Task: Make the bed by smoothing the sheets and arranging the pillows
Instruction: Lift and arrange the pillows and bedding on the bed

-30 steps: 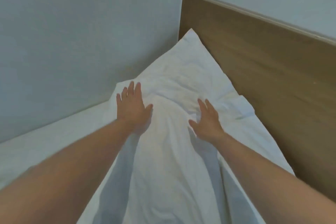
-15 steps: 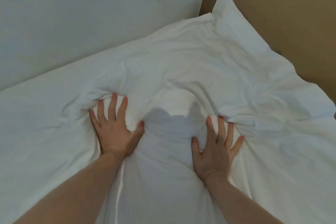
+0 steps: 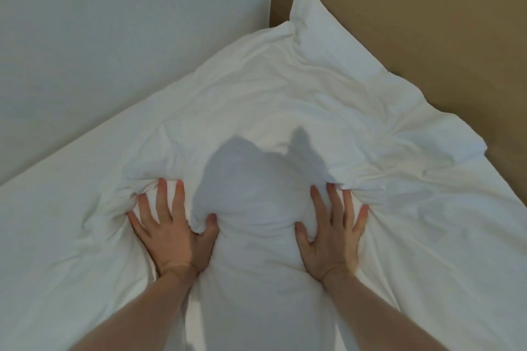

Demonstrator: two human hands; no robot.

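Both grips are spread flat: left hand (image 3: 171, 234) and right hand (image 3: 332, 236) are pressed into the white pillow (image 3: 256, 128), now lowered onto the bed sheet (image 3: 57, 222) from its raised position by the headboard (image 3: 427, 23); wrinkles remain to be smoothed.

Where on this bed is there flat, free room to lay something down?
Flat sheet lies free between the wall and the left hand. The middle is crowded: both hands, right hand too, press the bunched pillow, which fills the corner by the headboard.
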